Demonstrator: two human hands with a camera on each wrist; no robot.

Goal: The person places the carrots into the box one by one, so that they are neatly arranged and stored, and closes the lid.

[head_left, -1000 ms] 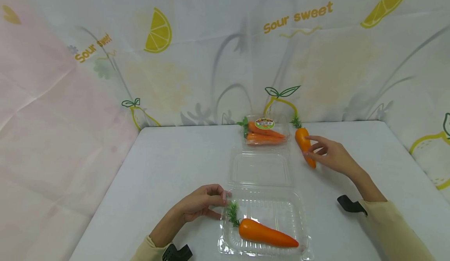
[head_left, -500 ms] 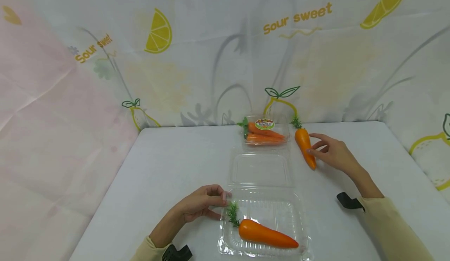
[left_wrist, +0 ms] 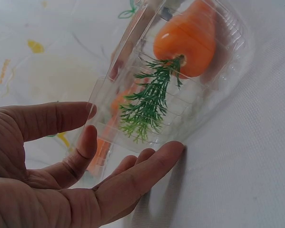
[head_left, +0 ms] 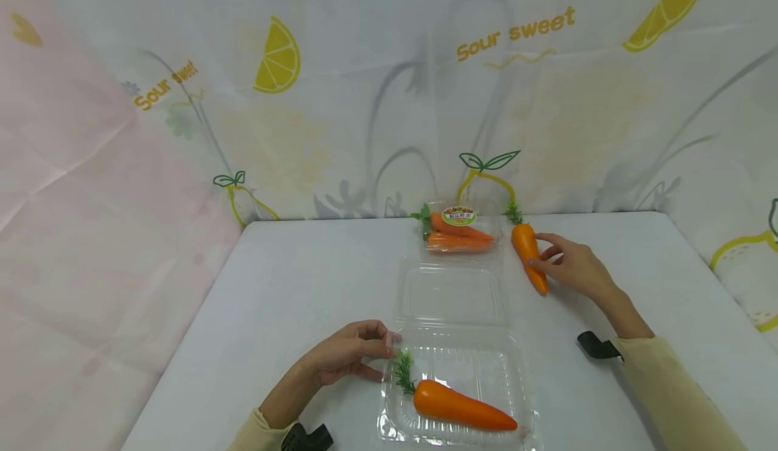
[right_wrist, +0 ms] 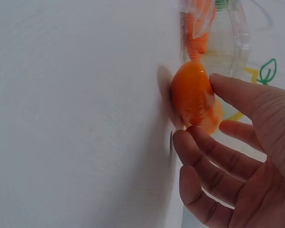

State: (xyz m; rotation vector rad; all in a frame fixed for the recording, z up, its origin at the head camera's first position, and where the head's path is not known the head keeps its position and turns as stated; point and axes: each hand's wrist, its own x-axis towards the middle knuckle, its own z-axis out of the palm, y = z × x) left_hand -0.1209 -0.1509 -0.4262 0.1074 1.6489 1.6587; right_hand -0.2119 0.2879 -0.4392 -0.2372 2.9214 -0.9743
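Observation:
My left hand [head_left: 352, 353] pinches the left rim of a clear plastic clamshell container [head_left: 398, 427], its lower fingers spread beneath in the left wrist view. In the container's base lies an orange carrot [head_left: 456, 404] with green fronds, tip pointing right. My right hand [head_left: 577, 267] is at a second carrot [head_left: 524, 243] lying on the table near the back. Its thumb rests on top of that carrot, and the other loosely bent fingers [right_wrist: 211, 166] are along the right side. In the right wrist view the rounded orange tip faces me.
A closed clear box [head_left: 462, 243] of carrots with an oval label stands at the back, left of the second carrot. The container's open lid [head_left: 450, 292] lies flat behind its base. A printed cloth [head_left: 340, 134] hangs behind the white table [head_left: 292, 269].
The right hand's index finger has slid off the top of the second carrot to its right side, while the thumb stays on it. The left hand has not visibly moved.

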